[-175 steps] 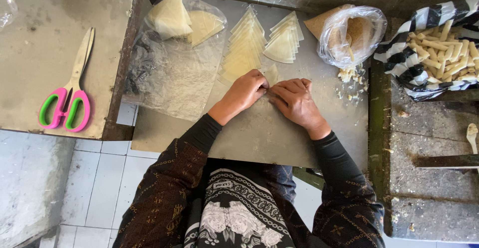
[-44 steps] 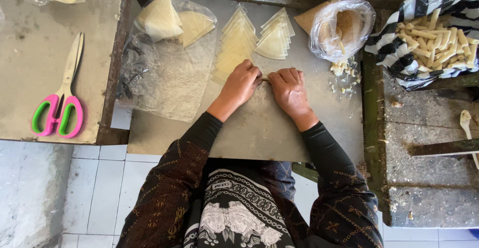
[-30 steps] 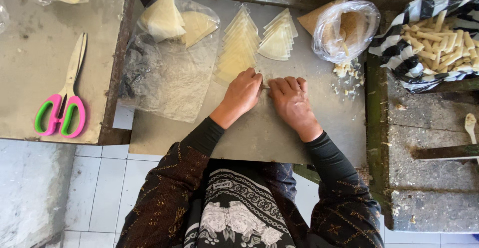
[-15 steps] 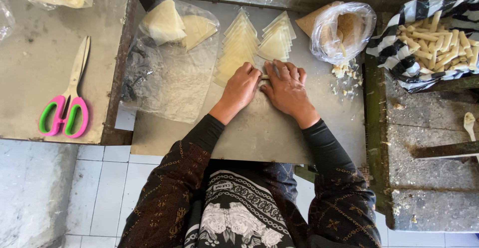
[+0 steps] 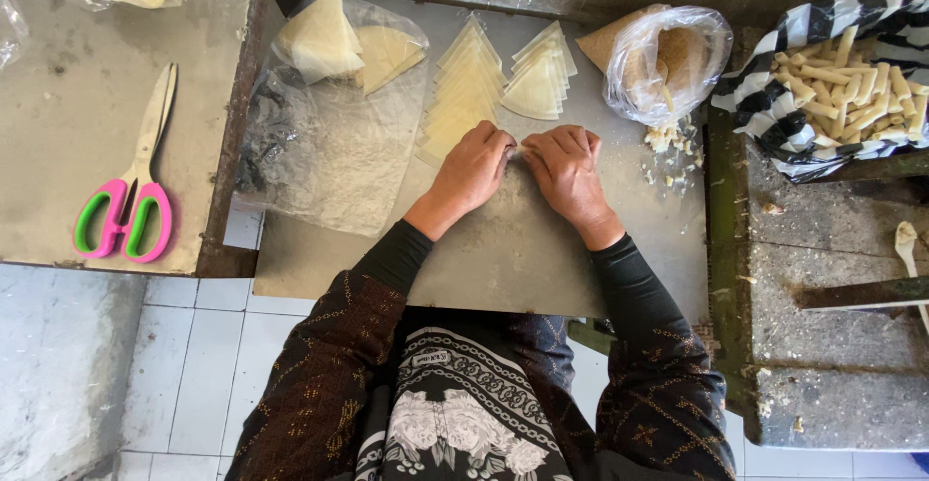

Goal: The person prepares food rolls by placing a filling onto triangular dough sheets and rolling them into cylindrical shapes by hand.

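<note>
A grey metal work board (image 5: 503,268) fills the middle of the view, set between a stained grey table (image 5: 68,104) on the left and a rough concrete ledge (image 5: 823,345) on the right. On the board's left part lies a large crumpled clear plastic sheet (image 5: 329,152), dusted white, with two folded stacks of pale wrapper dough (image 5: 339,45) resting on its upper end. On the ledge's upper end sits a black-and-white striped cloth (image 5: 774,94) holding a heap of finished pale rolls (image 5: 861,84). Beside it, on the board's upper right, stands a clear plastic bag of brownish filling (image 5: 673,60), with small crumbs (image 5: 668,142) scattered just below it. Two fanned rows of triangular wrappers (image 5: 474,84) lie at the top centre of the board. Just below them the left hand (image 5: 474,166) and the right hand (image 5: 566,166) rest side by side on the board, fingers curled down and fingertips pressed together over a small piece of wrapper (image 5: 517,150), which is almost entirely hidden beneath them; whether it is rolled cannot be made out. Pink and green scissors (image 5: 126,200) lie on the left table, well apart from the hands, and a pale spoon (image 5: 908,244) shows at the right edge.
</note>
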